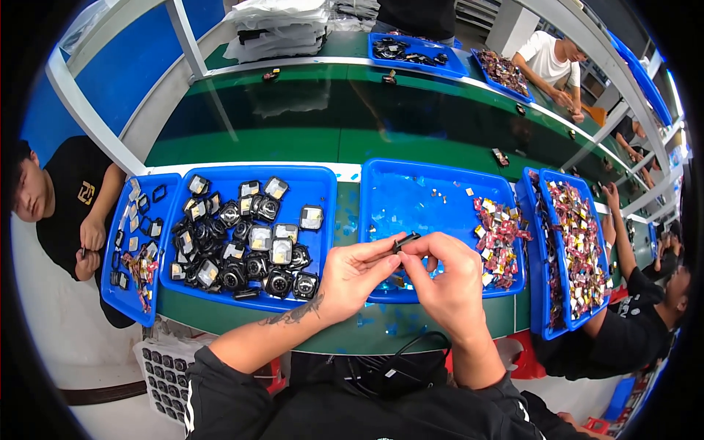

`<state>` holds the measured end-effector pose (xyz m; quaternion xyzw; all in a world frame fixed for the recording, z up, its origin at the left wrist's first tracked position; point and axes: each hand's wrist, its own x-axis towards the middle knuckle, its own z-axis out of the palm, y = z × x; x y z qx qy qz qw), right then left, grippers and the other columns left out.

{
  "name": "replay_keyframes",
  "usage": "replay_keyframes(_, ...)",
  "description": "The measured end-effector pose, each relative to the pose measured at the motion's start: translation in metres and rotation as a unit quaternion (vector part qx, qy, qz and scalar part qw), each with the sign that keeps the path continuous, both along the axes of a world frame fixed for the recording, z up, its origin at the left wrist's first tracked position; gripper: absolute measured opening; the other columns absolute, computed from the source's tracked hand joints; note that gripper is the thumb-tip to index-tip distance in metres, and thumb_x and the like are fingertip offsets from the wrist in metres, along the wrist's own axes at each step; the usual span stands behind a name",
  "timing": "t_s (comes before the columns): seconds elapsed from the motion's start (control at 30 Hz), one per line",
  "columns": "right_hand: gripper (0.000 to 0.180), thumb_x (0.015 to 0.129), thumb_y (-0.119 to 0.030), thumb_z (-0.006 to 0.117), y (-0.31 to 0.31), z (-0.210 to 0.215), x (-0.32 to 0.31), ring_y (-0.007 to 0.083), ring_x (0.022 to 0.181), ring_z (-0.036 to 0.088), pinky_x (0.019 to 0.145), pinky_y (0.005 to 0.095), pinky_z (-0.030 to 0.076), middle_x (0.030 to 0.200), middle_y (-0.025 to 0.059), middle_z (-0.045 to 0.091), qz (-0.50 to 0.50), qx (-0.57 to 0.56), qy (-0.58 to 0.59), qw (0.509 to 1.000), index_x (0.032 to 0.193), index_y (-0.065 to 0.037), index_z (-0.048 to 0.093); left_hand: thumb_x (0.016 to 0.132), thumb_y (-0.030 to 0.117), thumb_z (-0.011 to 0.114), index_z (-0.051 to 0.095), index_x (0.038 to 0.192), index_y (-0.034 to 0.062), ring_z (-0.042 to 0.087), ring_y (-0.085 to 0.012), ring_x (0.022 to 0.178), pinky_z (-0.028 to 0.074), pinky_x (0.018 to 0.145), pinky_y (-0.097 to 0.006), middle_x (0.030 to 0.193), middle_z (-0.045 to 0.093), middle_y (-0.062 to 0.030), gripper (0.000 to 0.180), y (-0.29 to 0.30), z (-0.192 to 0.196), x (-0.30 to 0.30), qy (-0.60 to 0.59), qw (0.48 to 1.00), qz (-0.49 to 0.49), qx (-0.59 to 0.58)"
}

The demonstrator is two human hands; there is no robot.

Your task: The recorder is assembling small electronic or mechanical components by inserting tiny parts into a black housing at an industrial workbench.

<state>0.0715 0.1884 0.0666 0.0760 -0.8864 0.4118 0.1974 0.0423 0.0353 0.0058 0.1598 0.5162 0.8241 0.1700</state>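
Observation:
My left hand [353,277] and my right hand [449,282] meet over the near edge of a blue tray [411,198]. Pinched between their fingertips is a small black part [405,241], seen edge-on; it resembles the dark watch-like cases nearby, but fingers hide much of it. Thin clear-blue film scraps lie across this tray, with a heap of small reddish ribbon-like electronic pieces [499,253] at its right side. Left of my hands, another blue tray [331,213] holds many black square watch-like cases [233,275], some showing pale silver inner faces.
Stacked blue trays [539,293] of reddish parts stand at right. A smaller blue tray [126,302] sits far left beside a seated person [70,198]. Beyond runs a dark green belt [293,139] carrying scattered parts. A black cable [422,343] loops below my hands.

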Motion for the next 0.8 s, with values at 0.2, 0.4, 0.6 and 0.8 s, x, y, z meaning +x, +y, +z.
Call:
replay_keyframes(0.2, 0.014, 0.069, -0.004, 0.075, 0.004, 0.002, 0.006, 0.0238, 0.062, 0.053, 0.062, 0.0360, 0.040, 0.067, 0.0049, 0.057, -0.008, 0.143, 0.109, 0.984, 0.074, -0.008, 0.063, 0.093, 0.002, 0.060, 0.055, 0.127, -0.0069, 0.062, -0.0153, 0.105, 0.052, 0.092, -0.028, 0.118, 0.064, -0.0144, 0.035, -0.003, 0.004, 0.001, -0.002, 1.000, -0.018, -0.010)
replay_keyframes(0.4, 0.027, 0.066, -0.003, 0.079, 0.010, -0.004, -0.001, 0.0255, 0.070, 0.051, 0.064, 0.0351, 0.041, 0.074, 0.0079, 0.050, 0.002, -0.007, 0.064, 0.998, 0.075, -0.005, 0.054, 0.093, -0.001, 0.059, 0.055, 0.127, -0.0070, 0.063, -0.0156, 0.102, 0.052, 0.091, -0.028, 0.117, 0.065, -0.0140, 0.035, -0.007, 0.007, -0.004, 0.021, 0.999, -0.038, -0.006)
replay_keyframes(0.6, 0.031, 0.076, 0.001, 0.076, 0.021, -0.016, 0.020, 0.0139, 0.092, 0.062, 0.083, 0.0305, 0.053, 0.092, 0.0064, 0.062, 0.059, -0.291, -0.112, 0.948, 0.099, 0.000, 0.056, 0.093, -0.001, 0.057, 0.052, 0.127, -0.0069, 0.064, -0.0170, 0.103, 0.054, 0.088, -0.029, 0.118, 0.063, -0.0151, 0.034, 0.002, 0.015, -0.002, -0.026, 0.998, 0.036, 0.053)
replay_keyframes(0.8, 0.015, 0.083, 0.005, 0.069, 0.014, -0.020, 0.024, 0.0102, 0.086, 0.063, 0.071, 0.0226, 0.056, 0.091, 0.0060, 0.063, 0.022, -0.319, -0.121, 0.940, 0.095, 0.003, 0.060, 0.095, 0.000, 0.054, 0.051, 0.125, 0.0001, 0.064, -0.0177, 0.102, 0.053, 0.087, -0.030, 0.118, 0.061, -0.0149, 0.030, 0.003, 0.015, 0.000, 0.094, 0.992, 0.078, 0.017)
